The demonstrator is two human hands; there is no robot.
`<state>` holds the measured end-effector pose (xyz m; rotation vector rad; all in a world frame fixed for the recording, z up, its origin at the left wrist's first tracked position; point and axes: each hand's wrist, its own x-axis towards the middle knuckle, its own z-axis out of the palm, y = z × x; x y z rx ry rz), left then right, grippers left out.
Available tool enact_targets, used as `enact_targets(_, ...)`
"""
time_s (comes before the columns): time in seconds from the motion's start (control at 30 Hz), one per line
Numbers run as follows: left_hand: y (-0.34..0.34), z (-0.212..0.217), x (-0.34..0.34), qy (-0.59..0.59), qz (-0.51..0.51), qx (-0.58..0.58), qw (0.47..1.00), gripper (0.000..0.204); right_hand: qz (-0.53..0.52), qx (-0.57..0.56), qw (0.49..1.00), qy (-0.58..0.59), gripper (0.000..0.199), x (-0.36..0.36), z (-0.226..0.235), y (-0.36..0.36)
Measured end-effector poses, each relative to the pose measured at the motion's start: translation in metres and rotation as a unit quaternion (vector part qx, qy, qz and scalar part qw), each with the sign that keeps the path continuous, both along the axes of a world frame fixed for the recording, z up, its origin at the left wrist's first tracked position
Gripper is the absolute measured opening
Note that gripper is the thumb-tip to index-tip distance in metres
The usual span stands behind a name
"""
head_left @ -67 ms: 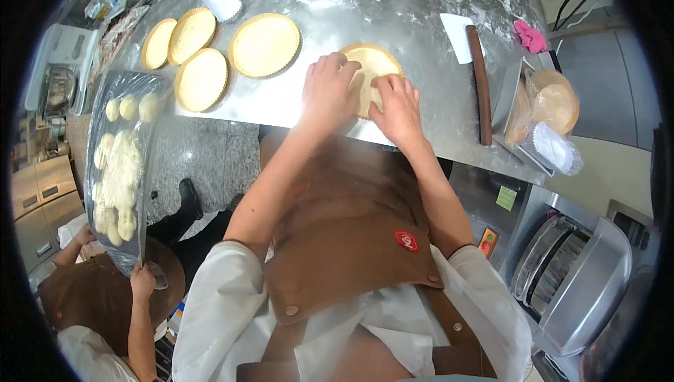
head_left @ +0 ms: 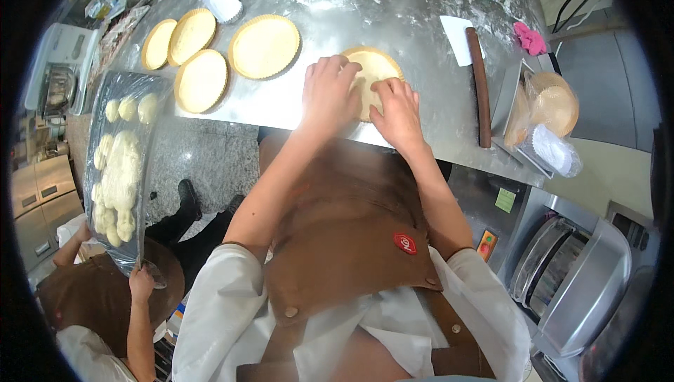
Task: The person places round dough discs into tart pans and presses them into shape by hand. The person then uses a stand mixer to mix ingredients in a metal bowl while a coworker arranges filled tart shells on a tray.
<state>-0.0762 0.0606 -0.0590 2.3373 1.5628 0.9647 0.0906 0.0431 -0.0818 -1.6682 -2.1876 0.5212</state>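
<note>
On the steel table in front of me lies a round, pale pastry-lined tart tin (head_left: 375, 62) with a fluted rim. My left hand (head_left: 328, 94) curls over its left side, fingers bent and thumb side against the dough. From the right, my right hand (head_left: 398, 112) bends its fingers over the tin's right side, with the fingertips inside near the rim. Both hands appear closed on the edge of this tart tin, though the exact contact under the left hand is hidden. Several similar lined tart tins (head_left: 264, 46) sit to the left.
A brown rolling pin (head_left: 479, 87) and white scraper (head_left: 457, 39) lie at the right, near a pink cloth (head_left: 529, 38) and a box of bagged paper liners (head_left: 552, 147). White paper cups (head_left: 222, 3) stand behind the tins. At left, a co-worker holds a film-covered dough tray (head_left: 119, 122).
</note>
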Motion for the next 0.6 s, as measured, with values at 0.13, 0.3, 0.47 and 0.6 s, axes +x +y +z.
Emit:
enact_targets(0.13, -0.007, -0.026, -0.009, 0.072, -0.086, -0.058, 0.992, 0.033, -0.029, 0.086, 0.99, 0.105, 0.033, -0.004, 0.015, -0.001)
enact_targets(0.3, -0.019, -0.011, -0.008, -0.031, -0.001, 0.017, 0.999, 0.029, -0.002, 0.017, 1.0, -0.006, 0.028, -0.001, 0.0, -0.002)
enact_targets(0.47, -0.029, -0.025, -0.017, 0.065, -0.064, -0.078, 0.993, 0.021, -0.034, 0.17, 0.983, 0.056, 0.026, -0.012, 0.021, 0.004)
enact_targets(0.6, -0.023, -0.013, -0.008, -0.01, 0.001, -0.032, 0.999, 0.02, -0.014, 0.083, 0.996, 0.016, 0.025, -0.007, -0.001, 0.016)
